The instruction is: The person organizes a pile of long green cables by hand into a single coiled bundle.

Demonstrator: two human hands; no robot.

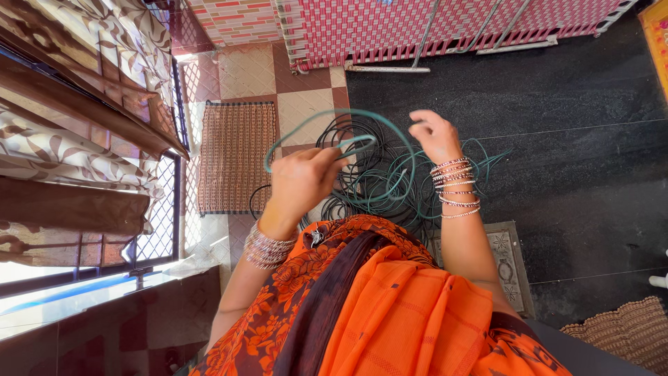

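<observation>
Orange cloth (410, 313) lies nearest. Above it, the left hand (300, 182) pinches a green cable loop (334, 136), while the right hand (435, 136) grips its far end. Beyond, the tangled cable pile (379, 184) on the floor (577, 160) looks mostly unsorted, judging by its spread.

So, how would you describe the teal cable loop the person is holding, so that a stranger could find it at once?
Look at the black floor in front of the person in orange, where a pile of cables lies. Above that pile, the left hand and right hand lift one teal cable loop. It alone arches up off the floor; its neighbours lie tangled, many of them black.
</observation>
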